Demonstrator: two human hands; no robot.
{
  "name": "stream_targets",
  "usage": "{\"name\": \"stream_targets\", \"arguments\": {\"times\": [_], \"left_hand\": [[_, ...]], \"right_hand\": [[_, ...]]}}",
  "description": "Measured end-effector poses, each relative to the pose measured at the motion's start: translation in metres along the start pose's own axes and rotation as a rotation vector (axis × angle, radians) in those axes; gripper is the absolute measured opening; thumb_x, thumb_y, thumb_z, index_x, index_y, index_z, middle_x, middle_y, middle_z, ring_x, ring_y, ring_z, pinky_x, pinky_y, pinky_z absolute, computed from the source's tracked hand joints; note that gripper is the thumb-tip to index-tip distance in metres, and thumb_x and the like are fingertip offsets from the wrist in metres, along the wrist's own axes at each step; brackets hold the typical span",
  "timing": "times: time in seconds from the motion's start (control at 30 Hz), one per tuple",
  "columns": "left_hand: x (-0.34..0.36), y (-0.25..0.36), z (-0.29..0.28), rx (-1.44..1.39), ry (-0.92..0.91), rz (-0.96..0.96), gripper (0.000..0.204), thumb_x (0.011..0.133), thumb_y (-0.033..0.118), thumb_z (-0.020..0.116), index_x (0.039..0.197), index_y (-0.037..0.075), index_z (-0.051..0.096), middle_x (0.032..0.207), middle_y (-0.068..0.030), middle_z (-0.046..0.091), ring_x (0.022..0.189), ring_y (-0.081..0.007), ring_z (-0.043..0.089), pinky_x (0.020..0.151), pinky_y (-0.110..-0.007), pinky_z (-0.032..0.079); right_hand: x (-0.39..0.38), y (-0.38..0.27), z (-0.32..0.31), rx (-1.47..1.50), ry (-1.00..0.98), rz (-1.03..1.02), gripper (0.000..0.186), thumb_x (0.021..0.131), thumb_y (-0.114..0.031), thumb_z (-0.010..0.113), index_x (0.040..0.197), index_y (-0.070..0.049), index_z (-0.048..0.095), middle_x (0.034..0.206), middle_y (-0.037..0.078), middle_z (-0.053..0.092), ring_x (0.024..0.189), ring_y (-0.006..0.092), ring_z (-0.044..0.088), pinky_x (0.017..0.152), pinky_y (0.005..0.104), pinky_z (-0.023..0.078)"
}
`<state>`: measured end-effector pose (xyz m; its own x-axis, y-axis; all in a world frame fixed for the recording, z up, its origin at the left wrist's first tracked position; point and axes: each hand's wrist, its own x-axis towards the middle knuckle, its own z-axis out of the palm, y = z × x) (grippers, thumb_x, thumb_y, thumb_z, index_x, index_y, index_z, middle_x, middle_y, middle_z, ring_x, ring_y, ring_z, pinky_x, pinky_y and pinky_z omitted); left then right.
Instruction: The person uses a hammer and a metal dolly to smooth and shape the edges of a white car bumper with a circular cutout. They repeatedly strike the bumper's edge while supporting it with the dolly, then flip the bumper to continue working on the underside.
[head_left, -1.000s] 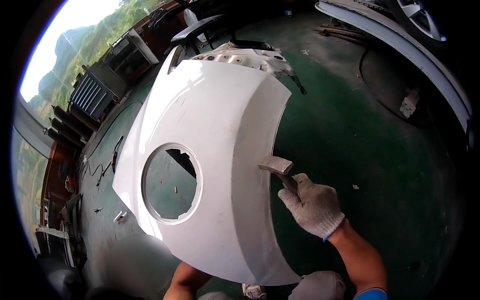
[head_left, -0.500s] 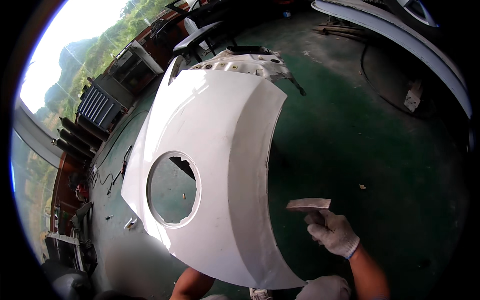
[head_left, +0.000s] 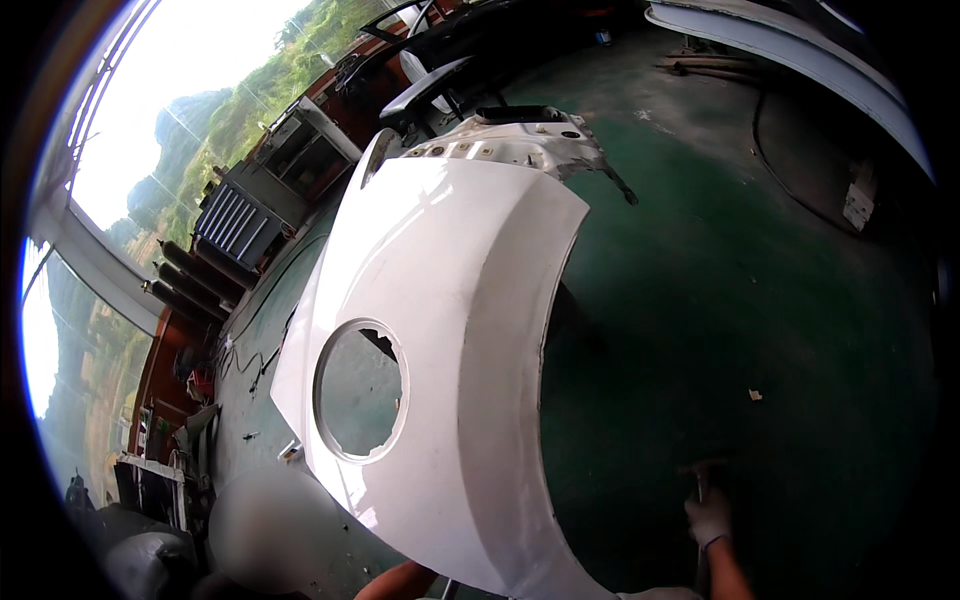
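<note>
Above the green floor (head_left: pixel 680 300), the white car panel (head_left: pixel 455 350) takes the middle. To its right, apart, a hammer (head_left: pixel 703 485) is held by the gloved right hand (head_left: pixel 709 519). The left hand is hidden; I cannot tell its state.

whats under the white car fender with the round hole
Through the round hole in the fender, green floor and something dark show. The left forearm extends underneath; the left hand and rest are covered.
</note>
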<state>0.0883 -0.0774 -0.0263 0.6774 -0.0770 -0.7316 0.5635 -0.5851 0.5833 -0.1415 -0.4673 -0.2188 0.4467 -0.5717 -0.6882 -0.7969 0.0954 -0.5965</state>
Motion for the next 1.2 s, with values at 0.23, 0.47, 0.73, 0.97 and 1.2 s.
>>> {"name": "stream_targets", "arguments": {"times": [0.23,0.47,0.73,0.97,1.2], "left_hand": [[0.008,-0.011,-0.005,0.028,0.013,-0.032,0.030,0.103,0.023,0.061,0.125,0.003,0.064,0.110,-0.0068,0.069,0.094,-0.0204,0.066,0.082,-0.035,0.056],[0.006,-0.026,-0.005,0.081,-0.011,-0.059,0.028,0.102,0.022,0.062,0.122,0.003,0.066,0.106,-0.0063,0.070,0.089,-0.0197,0.067,0.079,-0.034,0.056],[-0.055,-0.059,-0.052,0.157,0.012,-0.149,0.026,0.102,0.022,0.063,0.119,0.003,0.068,0.101,-0.0058,0.071,0.084,-0.0189,0.068,0.076,-0.034,0.057],[-0.146,-0.071,-0.105,-0.320,0.228,-0.213,0.024,0.101,0.020,0.068,0.114,0.000,0.067,0.095,-0.0061,0.070,0.080,-0.0129,0.066,0.074,-0.030,0.056],[-0.143,0.042,-0.108,-1.066,0.297,-0.094,0.049,0.108,0.046,0.052,0.131,0.003,0.059,0.117,-0.0098,0.070,0.103,-0.0233,0.069,0.093,-0.042,0.055]], "right_hand": [[-0.015,-0.035,-0.009,-0.458,-0.025,-0.013,0.049,0.084,-0.038,0.073,0.116,-0.002,0.063,0.113,0.023,0.071,0.110,0.0420,0.068,0.093,0.0507,0.054],[-0.041,-0.065,-0.018,-0.612,-0.045,0.042,0.044,0.087,-0.031,0.070,0.122,-0.006,0.061,0.120,0.019,0.070,0.115,0.0402,0.066,0.098,0.0487,0.053],[-0.105,-0.099,-0.047,-0.701,-0.297,-0.074,0.046,0.085,-0.029,0.068,0.126,-0.007,0.065,0.124,0.018,0.069,0.115,0.0377,0.066,0.097,0.0455,0.053],[-0.213,-0.184,-0.031,0.274,-0.647,0.043,0.051,0.100,-0.015,0.063,0.144,0.005,0.050,0.124,0.015,0.066,0.109,0.0212,0.064,0.100,0.0348,0.052],[-0.218,-0.206,0.013,0.660,-1.239,0.395,0.052,0.105,-0.024,0.059,0.146,0.006,0.049,0.122,0.015,0.068,0.112,0.0215,0.065,0.103,0.0358,0.051]]}}
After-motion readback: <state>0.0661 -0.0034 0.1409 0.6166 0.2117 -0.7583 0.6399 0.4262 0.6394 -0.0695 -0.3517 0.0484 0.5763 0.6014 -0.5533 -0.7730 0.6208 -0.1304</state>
